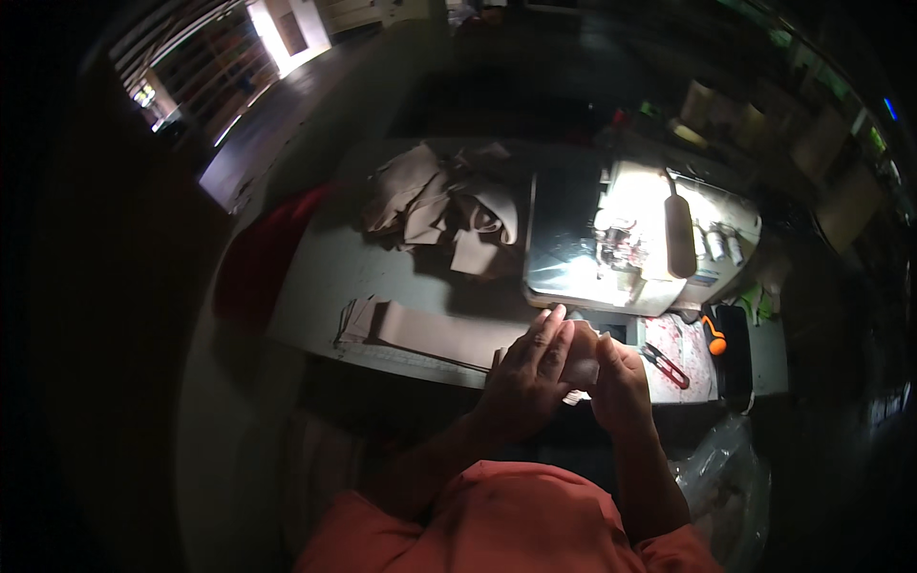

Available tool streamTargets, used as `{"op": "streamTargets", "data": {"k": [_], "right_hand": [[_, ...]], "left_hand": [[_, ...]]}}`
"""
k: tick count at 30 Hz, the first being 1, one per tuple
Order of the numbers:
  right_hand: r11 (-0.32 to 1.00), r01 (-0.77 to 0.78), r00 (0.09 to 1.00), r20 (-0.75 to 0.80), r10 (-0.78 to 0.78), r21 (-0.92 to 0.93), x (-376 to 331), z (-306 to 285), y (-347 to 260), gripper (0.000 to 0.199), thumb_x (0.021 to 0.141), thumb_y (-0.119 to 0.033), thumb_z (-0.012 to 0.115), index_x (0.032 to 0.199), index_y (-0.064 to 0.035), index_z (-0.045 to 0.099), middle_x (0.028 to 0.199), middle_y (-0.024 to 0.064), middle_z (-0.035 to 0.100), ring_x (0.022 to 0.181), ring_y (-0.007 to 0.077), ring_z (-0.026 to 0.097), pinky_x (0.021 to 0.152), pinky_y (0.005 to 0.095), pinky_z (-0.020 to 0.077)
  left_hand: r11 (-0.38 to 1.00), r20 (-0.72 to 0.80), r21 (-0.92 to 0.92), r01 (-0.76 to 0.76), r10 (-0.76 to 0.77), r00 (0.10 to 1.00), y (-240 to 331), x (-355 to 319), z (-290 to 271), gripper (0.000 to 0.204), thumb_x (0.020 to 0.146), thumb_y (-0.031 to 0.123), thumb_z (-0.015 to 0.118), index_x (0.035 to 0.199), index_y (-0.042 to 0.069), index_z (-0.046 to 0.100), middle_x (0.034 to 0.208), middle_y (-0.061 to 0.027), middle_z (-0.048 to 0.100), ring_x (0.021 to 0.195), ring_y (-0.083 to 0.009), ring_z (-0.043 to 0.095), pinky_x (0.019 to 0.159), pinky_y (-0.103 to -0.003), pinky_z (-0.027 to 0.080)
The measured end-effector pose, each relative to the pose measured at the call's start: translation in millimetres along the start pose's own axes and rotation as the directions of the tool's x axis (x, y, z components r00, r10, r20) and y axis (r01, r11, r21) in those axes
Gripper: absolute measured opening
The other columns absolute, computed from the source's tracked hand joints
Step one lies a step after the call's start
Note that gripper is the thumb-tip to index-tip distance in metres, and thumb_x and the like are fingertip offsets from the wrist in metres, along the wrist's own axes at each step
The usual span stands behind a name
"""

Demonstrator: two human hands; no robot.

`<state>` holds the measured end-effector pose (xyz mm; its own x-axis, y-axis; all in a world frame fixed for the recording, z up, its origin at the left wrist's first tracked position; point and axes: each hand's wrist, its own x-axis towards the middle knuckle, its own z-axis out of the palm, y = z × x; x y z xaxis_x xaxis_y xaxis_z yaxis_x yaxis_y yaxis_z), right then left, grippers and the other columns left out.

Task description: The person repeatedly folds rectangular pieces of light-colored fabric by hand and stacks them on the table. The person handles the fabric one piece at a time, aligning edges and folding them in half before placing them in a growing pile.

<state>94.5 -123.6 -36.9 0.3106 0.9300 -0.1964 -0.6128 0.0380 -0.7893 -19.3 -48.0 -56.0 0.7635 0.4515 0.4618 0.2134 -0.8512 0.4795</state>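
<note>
Near the front edge of the table, a small folded piece of beige fabric (583, 363) is held between my two hands. My left hand (528, 371) lies along its left side, fingers stretched and close together, the thumb hidden. On the other side my right hand (621, 382) pinches the fabric between thumb and fingers. A stack of long beige fabric strips (444, 334) lies flat on the table, its right end reaching behind my left hand. Just beyond my hands stands a sewing machine (564, 239), brightly lit around its needle area.
A crumpled heap of beige fabric pieces (420, 201) lies farther back on the white table (320, 267). Right of my hands are thread snips (667, 367) on a red-spotted cloth (683, 334), an orange object (717, 346) and a dark flat object (735, 368). A clear plastic bag (731, 477) hangs below.
</note>
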Motion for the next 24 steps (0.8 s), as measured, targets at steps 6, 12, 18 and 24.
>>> {"op": "streamTargets", "data": {"k": [6, 12, 18, 24], "right_hand": [[0.965, 0.101, 0.994, 0.066, -0.087, -0.243, -14, -1, -15, 0.019, 0.080, -0.001, 0.049, 0.098, 0.0046, 0.051, 0.085, 0.0095, 0.058, 0.075, 0.0124, 0.057, 0.067, 0.0248, 0.0478], [0.857, 0.197, 0.974, -0.002, -0.225, -0.476, -12, 0, -18, 0.021, 0.076, -0.002, 0.056, 0.095, 0.0028, 0.049, 0.078, 0.0091, 0.059, 0.069, 0.0105, 0.057, 0.062, 0.0211, 0.0470], [0.948, 0.123, 0.992, 0.002, -0.129, -0.293, -16, -11, -10, 0.017, 0.077, -0.003, 0.055, 0.092, 0.0035, 0.052, 0.077, 0.0075, 0.058, 0.068, 0.0092, 0.056, 0.060, 0.0194, 0.0463], [0.972, 0.143, 0.984, -0.078, -0.160, -0.185, 3, -15, -13, 0.020, 0.075, -0.001, 0.056, 0.093, 0.0065, 0.051, 0.080, 0.0090, 0.058, 0.069, 0.0099, 0.056, 0.060, 0.0205, 0.0469]], "left_hand": [[0.940, 0.147, -0.338, 0.057, -0.007, 0.989, -11, 21, -11, 0.053, 0.077, 0.031, 0.055, 0.114, -0.004, 0.041, 0.115, -0.0213, 0.043, 0.109, -0.0296, 0.041, 0.089, -0.035, 0.034], [0.618, 0.441, -0.642, 0.453, -0.185, 0.878, -20, 49, -26, 0.020, 0.077, 0.018, 0.058, 0.087, 0.000, 0.057, 0.084, -0.0065, 0.059, 0.080, -0.0113, 0.054, 0.073, -0.025, 0.042], [0.593, 0.370, -0.659, 0.462, -0.280, 0.886, -15, 49, -30, 0.013, 0.077, 0.013, 0.058, 0.080, 0.001, 0.056, 0.073, -0.0019, 0.056, 0.069, -0.0065, 0.050, 0.063, -0.021, 0.041], [0.707, 0.293, -0.561, 0.430, -0.317, 0.902, -15, 74, -22, 0.013, 0.075, 0.012, 0.060, 0.073, 0.000, 0.055, 0.065, -0.0009, 0.055, 0.059, -0.0048, 0.048, 0.052, -0.020, 0.041]]}}
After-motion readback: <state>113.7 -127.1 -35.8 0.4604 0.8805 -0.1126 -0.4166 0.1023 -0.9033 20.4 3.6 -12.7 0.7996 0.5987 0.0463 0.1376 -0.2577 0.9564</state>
